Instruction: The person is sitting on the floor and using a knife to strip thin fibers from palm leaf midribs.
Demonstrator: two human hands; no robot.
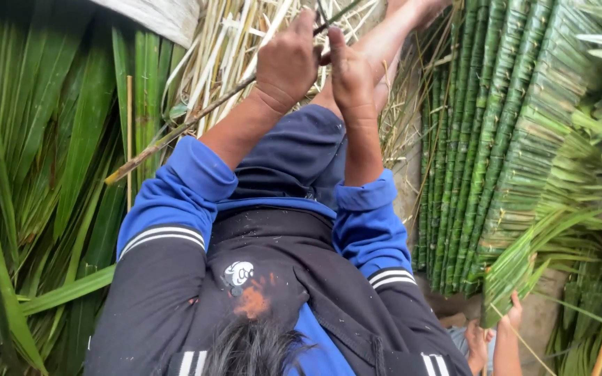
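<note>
— How many hands work the stick?
— Two: the left hand [286,59] and right hand [351,73] both clasp one long stick [175,132] at twelve o'clock.
— Others?
— One co-worker's hand [513,313], five o'clock, holding green leaves [524,261].

The long leaves [43,139] looked smooth and slightly glossy; the pale split stalks [245,49] were dry and matt; the folded leaf rolls [503,125] appeared ribbed; the blue sleeves [182,188] were soft matt cloth
</note>
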